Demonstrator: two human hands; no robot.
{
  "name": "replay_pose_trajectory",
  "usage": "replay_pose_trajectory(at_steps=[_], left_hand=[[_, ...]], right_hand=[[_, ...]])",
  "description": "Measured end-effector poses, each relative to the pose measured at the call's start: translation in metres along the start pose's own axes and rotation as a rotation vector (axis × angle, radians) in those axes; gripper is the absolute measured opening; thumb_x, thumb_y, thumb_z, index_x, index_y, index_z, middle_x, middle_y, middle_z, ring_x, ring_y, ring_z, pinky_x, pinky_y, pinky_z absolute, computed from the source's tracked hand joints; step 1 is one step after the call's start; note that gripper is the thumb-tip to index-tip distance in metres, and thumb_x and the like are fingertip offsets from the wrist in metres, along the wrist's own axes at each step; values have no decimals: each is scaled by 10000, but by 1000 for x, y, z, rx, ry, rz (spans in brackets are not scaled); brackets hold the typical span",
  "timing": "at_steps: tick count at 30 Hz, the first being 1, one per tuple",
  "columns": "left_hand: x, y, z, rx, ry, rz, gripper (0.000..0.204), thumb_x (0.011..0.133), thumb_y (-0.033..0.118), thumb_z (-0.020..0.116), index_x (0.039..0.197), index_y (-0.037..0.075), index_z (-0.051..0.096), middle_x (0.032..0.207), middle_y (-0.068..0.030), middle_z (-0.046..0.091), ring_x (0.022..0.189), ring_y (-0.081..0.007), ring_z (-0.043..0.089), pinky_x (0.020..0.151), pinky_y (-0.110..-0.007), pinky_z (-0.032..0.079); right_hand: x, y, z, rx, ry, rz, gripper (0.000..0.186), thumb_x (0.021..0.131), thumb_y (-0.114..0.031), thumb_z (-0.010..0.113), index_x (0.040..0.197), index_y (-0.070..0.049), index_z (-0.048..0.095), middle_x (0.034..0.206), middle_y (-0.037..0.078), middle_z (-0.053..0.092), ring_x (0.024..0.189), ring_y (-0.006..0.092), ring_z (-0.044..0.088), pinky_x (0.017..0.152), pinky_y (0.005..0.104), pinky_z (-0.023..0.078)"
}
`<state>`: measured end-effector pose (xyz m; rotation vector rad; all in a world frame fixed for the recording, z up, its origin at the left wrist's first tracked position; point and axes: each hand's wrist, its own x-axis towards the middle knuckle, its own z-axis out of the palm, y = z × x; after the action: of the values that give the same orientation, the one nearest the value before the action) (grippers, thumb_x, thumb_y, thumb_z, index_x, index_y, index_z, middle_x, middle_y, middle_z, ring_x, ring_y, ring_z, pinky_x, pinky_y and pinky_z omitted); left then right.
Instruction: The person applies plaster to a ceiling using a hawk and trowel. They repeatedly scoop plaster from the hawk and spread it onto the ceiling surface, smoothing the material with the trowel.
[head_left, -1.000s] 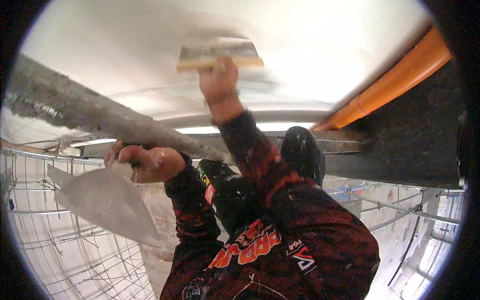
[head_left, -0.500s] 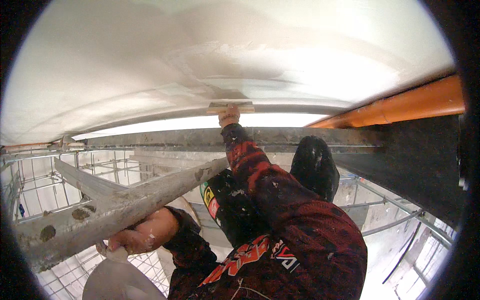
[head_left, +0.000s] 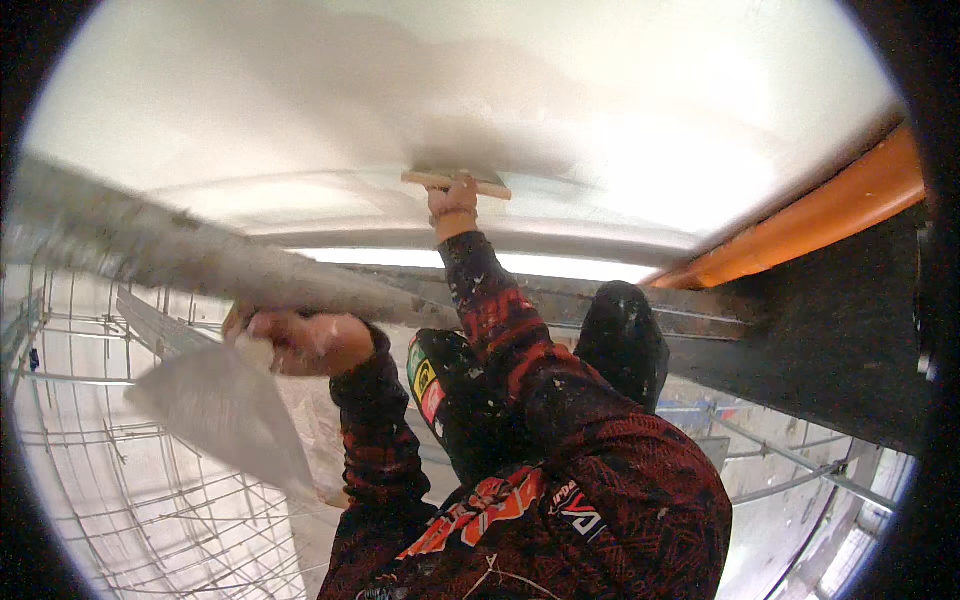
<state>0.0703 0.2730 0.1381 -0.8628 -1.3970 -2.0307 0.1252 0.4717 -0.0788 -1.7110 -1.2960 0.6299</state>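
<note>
My right hand [head_left: 455, 202] is raised ahead, its fingers wrapped round the wooden handle of a wide smoothing blade [head_left: 425, 180]. The blade lies against the pale, curved plastered surface [head_left: 330, 120] above me, and a grey shadow shows along it. Lower on the left, my left hand [head_left: 310, 342], slightly blurred, closes on the handle of a broad putty knife [head_left: 220, 410]. Its flat grey blade hangs below the hand, tilted and apart from the plaster. Some of the left fingers are hidden behind the grip.
A stained grey beam [head_left: 200, 245] crosses just above my left hand. An orange pipe [head_left: 800, 225] and a dark panel [head_left: 830, 330] run along the right. Metal scaffolding [head_left: 100, 440] stands far below on the left. My bent knees [head_left: 625, 340] are beneath my right arm.
My right hand and the smoothing blade have moved up along the plaster. My left hand has risen with the putty knife, whose blade shows more fully. The beam sits higher in view.
</note>
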Motion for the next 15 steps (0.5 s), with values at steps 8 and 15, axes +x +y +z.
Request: replay_pose_trajectory(at_steps=[8,15], left_hand=[[-32,14,16,-171,-98,-232,319,974,299,407,1082,12,492,1000,-92,545,910,-199,522,829,-304,411],[-53,31,42,-298,-78,-295,329,976,313,424,996,5,537,955,-74,542,918,-187,512,872,-304,384]], right_hand=[[20,-199,-172,82,-116,-318,290,853,-257,574,1056,-69,661,994,110,664,947,286,594,814,346,464],[2,-47,-198,288,231,-648,265,766,-122,701,957,55,651,932,236,656,882,347,643,774,403,487]])
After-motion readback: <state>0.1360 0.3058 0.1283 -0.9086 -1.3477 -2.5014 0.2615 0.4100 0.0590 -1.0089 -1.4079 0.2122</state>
